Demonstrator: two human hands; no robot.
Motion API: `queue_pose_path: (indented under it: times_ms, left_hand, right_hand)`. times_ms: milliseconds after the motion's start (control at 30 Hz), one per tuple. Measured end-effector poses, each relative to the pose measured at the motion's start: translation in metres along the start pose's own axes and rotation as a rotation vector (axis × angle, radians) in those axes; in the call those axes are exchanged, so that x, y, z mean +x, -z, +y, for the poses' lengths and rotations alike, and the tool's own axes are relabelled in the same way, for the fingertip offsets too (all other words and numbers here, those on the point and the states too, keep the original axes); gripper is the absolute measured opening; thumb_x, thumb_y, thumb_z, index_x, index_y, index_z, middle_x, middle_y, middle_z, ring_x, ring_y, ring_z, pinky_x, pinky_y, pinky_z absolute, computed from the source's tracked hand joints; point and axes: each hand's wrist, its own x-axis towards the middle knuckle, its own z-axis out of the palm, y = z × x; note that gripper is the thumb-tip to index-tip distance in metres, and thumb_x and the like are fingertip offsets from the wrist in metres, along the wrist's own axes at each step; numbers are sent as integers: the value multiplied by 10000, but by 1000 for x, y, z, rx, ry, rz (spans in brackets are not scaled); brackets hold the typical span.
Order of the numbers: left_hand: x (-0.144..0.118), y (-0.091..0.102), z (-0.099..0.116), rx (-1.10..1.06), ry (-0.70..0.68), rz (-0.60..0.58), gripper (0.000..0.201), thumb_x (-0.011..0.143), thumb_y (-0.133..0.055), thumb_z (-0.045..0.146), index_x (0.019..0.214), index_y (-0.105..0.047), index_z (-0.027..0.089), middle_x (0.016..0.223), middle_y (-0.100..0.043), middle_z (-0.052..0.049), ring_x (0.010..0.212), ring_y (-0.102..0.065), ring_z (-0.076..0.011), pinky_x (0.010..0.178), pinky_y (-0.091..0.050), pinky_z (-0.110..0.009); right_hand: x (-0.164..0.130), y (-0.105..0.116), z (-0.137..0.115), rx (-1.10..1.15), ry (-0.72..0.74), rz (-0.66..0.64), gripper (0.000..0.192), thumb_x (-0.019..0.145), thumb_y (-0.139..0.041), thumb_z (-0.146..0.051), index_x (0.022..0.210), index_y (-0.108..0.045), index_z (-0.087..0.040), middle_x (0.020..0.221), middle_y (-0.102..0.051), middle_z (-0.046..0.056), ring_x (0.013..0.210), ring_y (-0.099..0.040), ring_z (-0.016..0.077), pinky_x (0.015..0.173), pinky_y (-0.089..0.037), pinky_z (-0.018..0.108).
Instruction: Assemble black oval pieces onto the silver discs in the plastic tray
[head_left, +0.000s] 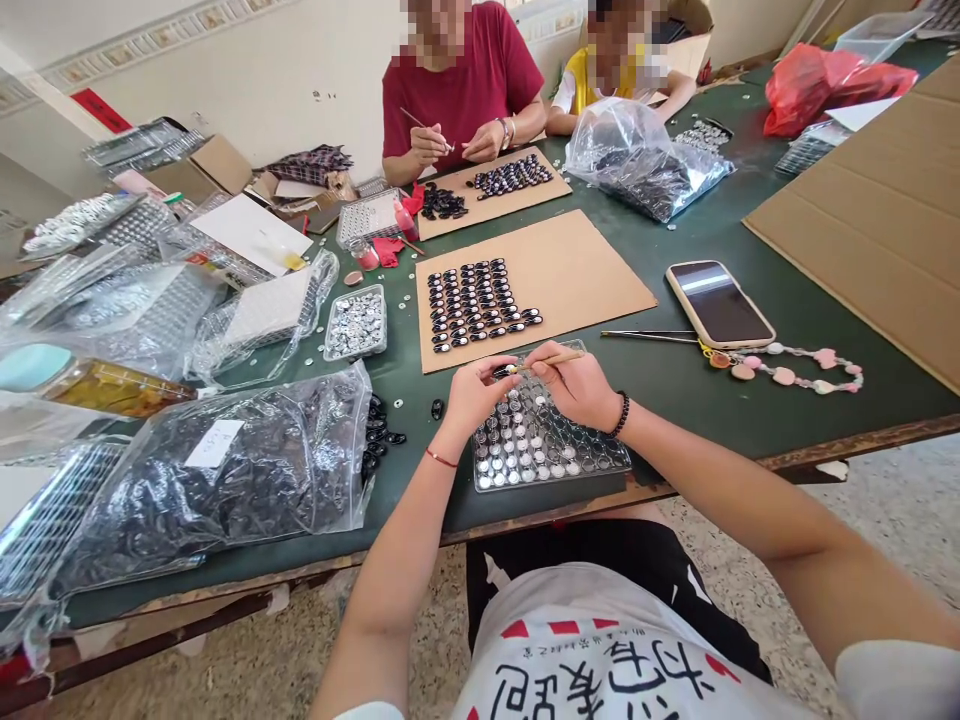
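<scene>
My left hand (pixel 472 392) pinches a small dark bead between its fingertips, just above the far edge of a clear tray of round silver settings (pixel 551 460). My right hand (pixel 577 385) grips a thin wooden stick (pixel 551 359) whose tip touches that bead. Beyond the hands lies a cardboard sheet (pixel 577 270) with rows of finished dark beads (pixel 476 303). A few loose dark beads (pixel 379 430) lie on the green table (pixel 697 390) left of the tray.
A big clear bag of dark beads (pixel 217 480) lies at left, a small tray of silver pieces (pixel 356 323) behind it. A phone (pixel 718 302), tweezers (pixel 649 335) and a pink bead chain (pixel 787 365) lie at right. Two people work at the far side.
</scene>
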Motion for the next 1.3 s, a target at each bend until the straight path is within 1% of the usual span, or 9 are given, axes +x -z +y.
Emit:
queue_pose_path:
  times_ms: [233,500,600,767,833,933,1067,1200,1300]
  left_hand:
    - [-2,-1,1,-1,13,2,301,651,-644,279,936,-657,182,519,-528,13,425,-453,-78,437,-368,-199]
    - [-6,-5,7,-87,24,0,250,742,-542,298,934,-637,168,714,-633,-35,439,-469,-74,467,-377,-208]
    - [-6,-11,5,-160,30,88,209,748,-536,294,880,-629,163,661,-601,-25,435,-433,-65,420,-313,-185]
    - [-8,-16,2,-306,30,122,163,780,-499,282,868,-577,170,590,-502,17,382,-314,-28,381,-233,-167]
    - [-9,-17,3,-303,57,35,162,777,-506,287,863,-559,161,586,-501,19,367,-303,-22,365,-215,-165]
    - [-11,-17,6,-299,86,-65,248,769,-524,321,954,-505,158,629,-557,1,357,-337,-25,358,-239,-165]
    - [-14,-16,10,-333,96,-91,371,776,-513,359,1081,-425,169,685,-593,-16,372,-386,-37,377,-295,-172]
    - [-17,-19,7,-323,78,-78,350,795,-486,353,1087,-442,165,679,-584,-14,393,-407,-47,386,-305,-176]
    - [-16,-20,5,-372,75,-57,318,788,-501,340,1049,-485,159,695,-573,-16,420,-416,-47,382,-301,-167]
  right_hand:
    - [1,-2,2,-40,24,-17,254,905,-287,-316,878,-505,-190,818,-601,67,674,-540,150,611,-386,263]
    - [-1,-5,-2,21,10,-28,266,893,-319,-352,833,-526,-196,810,-597,65,706,-537,155,634,-395,271]
    - [5,-5,0,294,-190,5,285,862,-367,-440,809,-507,-197,749,-576,43,598,-515,132,549,-399,257]
    - [19,0,10,877,-623,17,406,826,-323,-551,615,-308,-204,521,-394,-49,349,-306,65,365,-291,211]
    - [20,-2,11,809,-642,-12,379,801,-403,-519,615,-332,-196,511,-384,-57,364,-290,60,375,-274,200]
    - [16,-9,11,542,-535,-81,262,750,-538,-413,707,-489,-160,611,-500,-22,513,-424,80,483,-342,201]
    - [14,-10,11,504,-483,-215,249,773,-515,-373,740,-568,-132,613,-533,-16,557,-454,88,544,-362,212]
    - [18,-1,11,496,-490,-392,216,757,-535,-320,810,-617,-127,563,-531,-32,482,-421,69,498,-340,198]
    - [29,3,14,413,-409,-483,192,740,-554,-286,819,-637,-132,656,-597,-6,594,-508,98,587,-389,215]
